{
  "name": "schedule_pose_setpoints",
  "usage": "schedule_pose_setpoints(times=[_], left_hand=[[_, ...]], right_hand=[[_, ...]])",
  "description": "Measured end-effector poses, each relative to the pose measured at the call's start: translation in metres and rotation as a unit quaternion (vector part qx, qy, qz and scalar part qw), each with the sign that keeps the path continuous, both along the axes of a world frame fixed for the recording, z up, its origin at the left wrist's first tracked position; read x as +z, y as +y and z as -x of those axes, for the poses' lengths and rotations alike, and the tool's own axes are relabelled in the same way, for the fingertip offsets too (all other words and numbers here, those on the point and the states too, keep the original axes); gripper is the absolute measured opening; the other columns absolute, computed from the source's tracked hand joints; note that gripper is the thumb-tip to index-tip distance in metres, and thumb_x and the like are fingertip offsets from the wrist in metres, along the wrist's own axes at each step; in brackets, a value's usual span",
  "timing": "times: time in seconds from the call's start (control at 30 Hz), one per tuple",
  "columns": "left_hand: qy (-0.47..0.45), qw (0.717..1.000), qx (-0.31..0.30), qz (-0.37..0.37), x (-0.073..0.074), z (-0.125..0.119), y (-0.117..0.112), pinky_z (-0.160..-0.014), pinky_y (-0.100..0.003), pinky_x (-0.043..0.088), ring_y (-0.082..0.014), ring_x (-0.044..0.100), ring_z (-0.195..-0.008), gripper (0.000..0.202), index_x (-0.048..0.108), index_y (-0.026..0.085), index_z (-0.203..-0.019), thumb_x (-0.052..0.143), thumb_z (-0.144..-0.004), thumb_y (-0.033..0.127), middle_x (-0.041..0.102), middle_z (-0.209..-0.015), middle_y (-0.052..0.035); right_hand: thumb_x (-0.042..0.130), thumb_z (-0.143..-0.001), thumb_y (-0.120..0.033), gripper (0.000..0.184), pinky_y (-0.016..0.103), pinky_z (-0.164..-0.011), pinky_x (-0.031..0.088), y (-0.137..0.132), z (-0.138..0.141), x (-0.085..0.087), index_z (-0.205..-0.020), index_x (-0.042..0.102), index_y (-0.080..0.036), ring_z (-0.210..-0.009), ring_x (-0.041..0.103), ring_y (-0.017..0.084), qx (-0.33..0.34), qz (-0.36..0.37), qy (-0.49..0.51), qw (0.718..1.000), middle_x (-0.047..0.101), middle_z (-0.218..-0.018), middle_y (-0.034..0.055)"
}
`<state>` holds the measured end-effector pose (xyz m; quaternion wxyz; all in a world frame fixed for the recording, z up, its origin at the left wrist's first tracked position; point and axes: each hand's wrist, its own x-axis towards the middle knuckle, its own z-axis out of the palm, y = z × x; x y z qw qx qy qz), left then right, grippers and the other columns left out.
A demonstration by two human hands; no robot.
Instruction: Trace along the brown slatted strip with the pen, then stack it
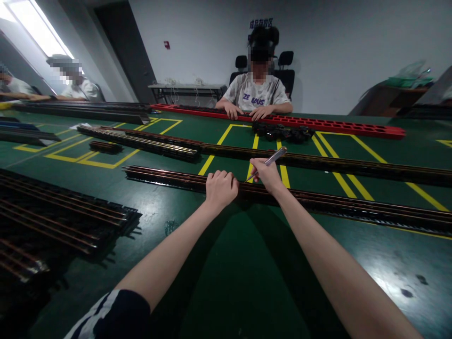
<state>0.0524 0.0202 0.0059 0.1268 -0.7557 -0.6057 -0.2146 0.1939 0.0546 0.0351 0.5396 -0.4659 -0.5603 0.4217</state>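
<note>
A long black rail (169, 179) with copper-coloured strips along it lies across the green table in front of me. My left hand (221, 188) is closed over this rail, its fingers curled round the far edge. In my right hand (267, 174) is a slim silver pen-like tool (276, 155), gripped like a pencil and slanting down to the left. Its thin tip reaches the rail just right of my left hand; whether it touches cannot be made out. What kind of tool it is does not show.
Beyond lies another long black rail (318, 164), then a pile of small black parts (282, 133) and a red slotted tray (370, 128). A co-worker (259, 92) sits opposite, hands on the tray. More black rails (63, 212) fill the left. Yellow lines (226, 136) mark the table.
</note>
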Motion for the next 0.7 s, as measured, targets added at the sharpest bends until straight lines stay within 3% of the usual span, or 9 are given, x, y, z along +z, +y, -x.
schedule_pose_setpoints(times=[0.3,0.7], left_hand=[[-0.040,0.998,0.056,-0.002,-0.001,0.011,0.005,-0.076,-0.037,0.035,-0.0235,0.060,-0.084,0.033,0.066,0.017,-0.076,0.036,-0.087,0.026,0.070,-0.087,-0.0088],[-0.028,0.998,0.056,-0.004,-0.001,0.013,0.003,-0.077,-0.038,0.035,-0.0239,0.059,-0.085,0.034,0.067,0.016,-0.079,0.035,-0.087,0.025,0.069,-0.088,-0.0091]], right_hand=[[0.055,-0.074,-0.028,0.033,0.020,-0.036,0.034,-0.002,0.001,0.002,-0.044,0.053,-0.017,-0.032,0.041,0.007,0.024,-0.024,-0.039,0.999,0.044,-0.036,-0.0033],[0.055,-0.074,-0.026,0.031,0.019,-0.036,0.034,0.006,-0.006,-0.006,-0.044,0.053,-0.017,-0.033,0.038,0.006,0.018,0.010,0.014,1.000,0.044,-0.037,-0.0028]])
